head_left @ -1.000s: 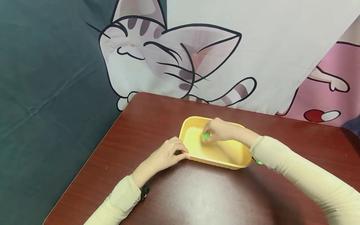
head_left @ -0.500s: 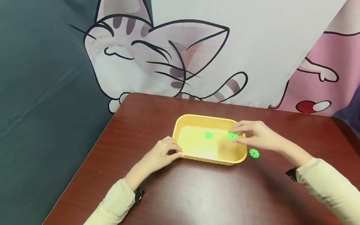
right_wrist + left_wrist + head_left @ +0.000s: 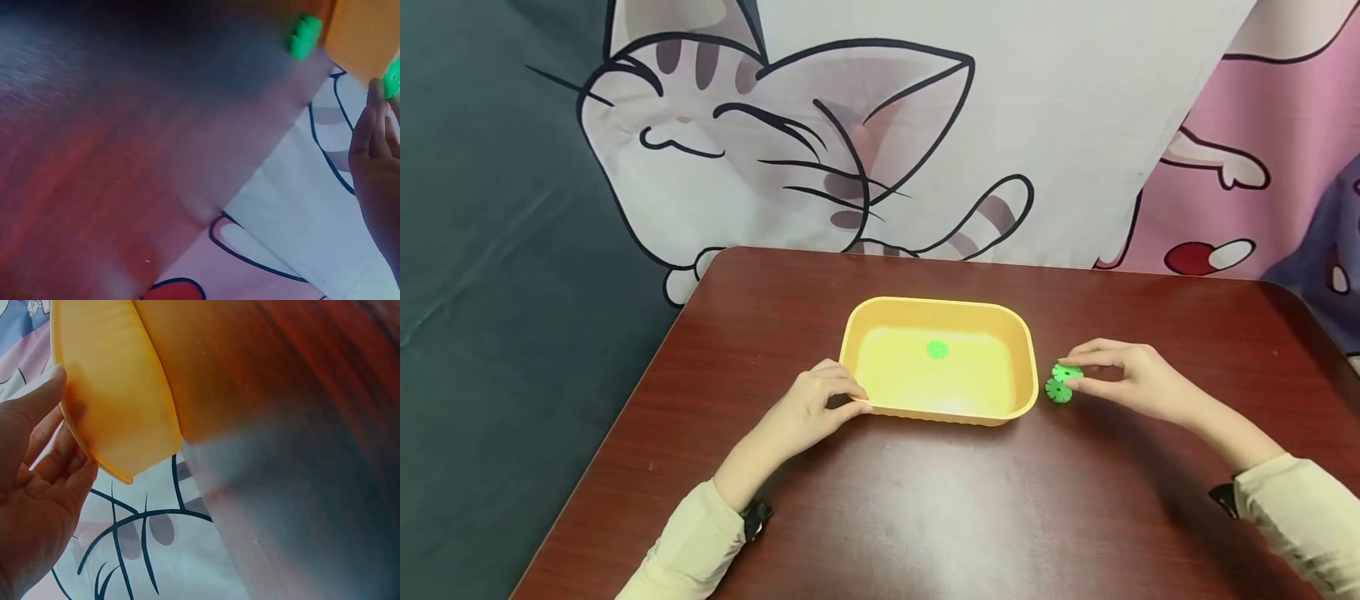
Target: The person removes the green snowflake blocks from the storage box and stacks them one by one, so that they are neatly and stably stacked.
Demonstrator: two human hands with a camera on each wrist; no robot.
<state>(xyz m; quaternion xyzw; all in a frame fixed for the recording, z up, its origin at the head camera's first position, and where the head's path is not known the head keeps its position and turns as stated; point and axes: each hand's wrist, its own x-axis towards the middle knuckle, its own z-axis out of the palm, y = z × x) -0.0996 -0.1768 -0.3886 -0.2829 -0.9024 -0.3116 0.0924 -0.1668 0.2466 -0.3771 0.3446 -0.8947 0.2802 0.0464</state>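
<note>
A yellow plastic basin (image 3: 1015, 408) sits on the table. My left hand (image 3: 801, 412) pinches its near-left corner, the thumb at the rim; the left wrist view shows the fingers (image 3: 80, 478) around the basin's edge. To the right of the basin, my right hand (image 3: 1138, 379) pinches a green notched plastic disc (image 3: 1063, 371) between thumb and fingers. Below that disc, another green notched disc (image 3: 1059, 392) lies on the table, partly overlapped by it in the head view. One more green disc (image 3: 937, 349) lies inside the basin, near its back wall.
The dark red wooden table (image 3: 925, 508) reaches back to a hanging cloth (image 3: 1075, 125) printed with a cartoon cat. A dark green cloth (image 3: 475, 333) hangs along the left side.
My right hand has come out of the basin with a green disc and moved right, over the disc on the table. My left hand stays at the basin's corner. The head view has shifted right.
</note>
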